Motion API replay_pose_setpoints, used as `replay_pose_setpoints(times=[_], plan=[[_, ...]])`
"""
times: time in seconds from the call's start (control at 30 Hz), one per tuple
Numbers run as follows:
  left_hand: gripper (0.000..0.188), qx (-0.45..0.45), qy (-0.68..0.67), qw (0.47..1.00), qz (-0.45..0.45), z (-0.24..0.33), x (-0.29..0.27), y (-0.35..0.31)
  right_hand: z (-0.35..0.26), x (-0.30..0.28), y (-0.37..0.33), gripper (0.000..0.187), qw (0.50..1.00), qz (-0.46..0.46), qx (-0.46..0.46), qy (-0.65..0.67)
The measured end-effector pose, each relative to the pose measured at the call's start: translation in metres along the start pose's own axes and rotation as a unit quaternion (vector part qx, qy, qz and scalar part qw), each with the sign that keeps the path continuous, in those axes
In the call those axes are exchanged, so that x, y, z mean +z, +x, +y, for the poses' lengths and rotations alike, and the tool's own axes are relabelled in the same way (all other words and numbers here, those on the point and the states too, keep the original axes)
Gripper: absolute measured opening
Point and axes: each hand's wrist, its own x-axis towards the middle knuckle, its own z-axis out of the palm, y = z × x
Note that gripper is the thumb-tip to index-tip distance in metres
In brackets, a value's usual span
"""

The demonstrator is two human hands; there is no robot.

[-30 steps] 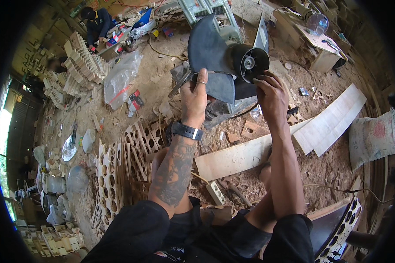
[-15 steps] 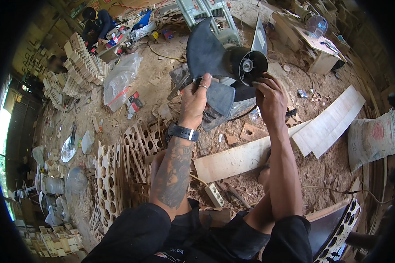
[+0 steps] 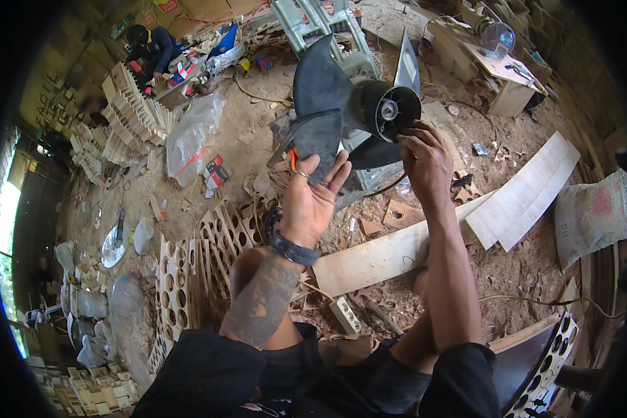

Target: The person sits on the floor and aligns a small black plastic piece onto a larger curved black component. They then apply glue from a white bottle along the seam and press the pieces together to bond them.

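Note:
A dark grey plastic fan wheel (image 3: 369, 108) with broad curved blades and a round ribbed hub is held up in front of me. My left hand (image 3: 310, 198) is at the tip of its lower blade (image 3: 319, 136), the thumb on one side and the fingers on the other. At the lower right rim of the hub, my right hand (image 3: 428, 160) grips with bent fingers; its fingertips are partly hidden. Something orange (image 3: 293, 159) shows beside my left thumb. Behind the fan wheel stands a pale green metal frame (image 3: 313, 31).
White boards (image 3: 376, 258) lie on the dusty ground below my hands, near a power strip (image 3: 345, 315). Perforated wooden panels (image 3: 174, 279) stand to the left. A white sack (image 3: 592, 219) is at right. Another person (image 3: 153, 47) sits at far left beside stacked wooden pieces (image 3: 129, 104).
My left hand has shifted down and turned its palm more upward. The lower blade now shows farther left and higher. My right hand stays at the hub.

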Motion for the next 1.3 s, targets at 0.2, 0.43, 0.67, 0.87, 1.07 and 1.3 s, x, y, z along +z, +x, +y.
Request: replay_pose_setpoints(times=[0.2,0.43,0.67,0.87,1.07,1.3], plan=[[0.027,0.046,-0.010,0.985,0.165,-0.047,0.000,-0.004,-0.004,0.005,-0.002,0.017,1.000,0.004,0.012,-0.005],[0.020,0.080,0.023,0.993,0.081,-0.075,0.016,-0.004,-0.006,0.003,-0.001,0.017,1.000,0.015,0.013,-0.006],[0.026,0.092,0.046,0.988,0.114,-0.063,0.018,0.004,-0.006,0.003,-0.004,0.017,1.000,0.009,0.007,0.012],[0.025,0.104,0.028,0.993,0.058,-0.055,0.015,0.027,0.000,0.005,-0.003,0.017,1.000,0.016,-0.008,-0.002],[0.032,0.093,0.039,0.992,0.072,-0.078,0.019,0.024,0.006,0.005,-0.001,0.017,1.000,0.017,-0.022,-0.006],[0.026,0.076,-0.018,0.994,0.080,-0.080,0.023,0.035,0.005,0.005,-0.002,0.017,1.000,0.020,-0.016,-0.003]])
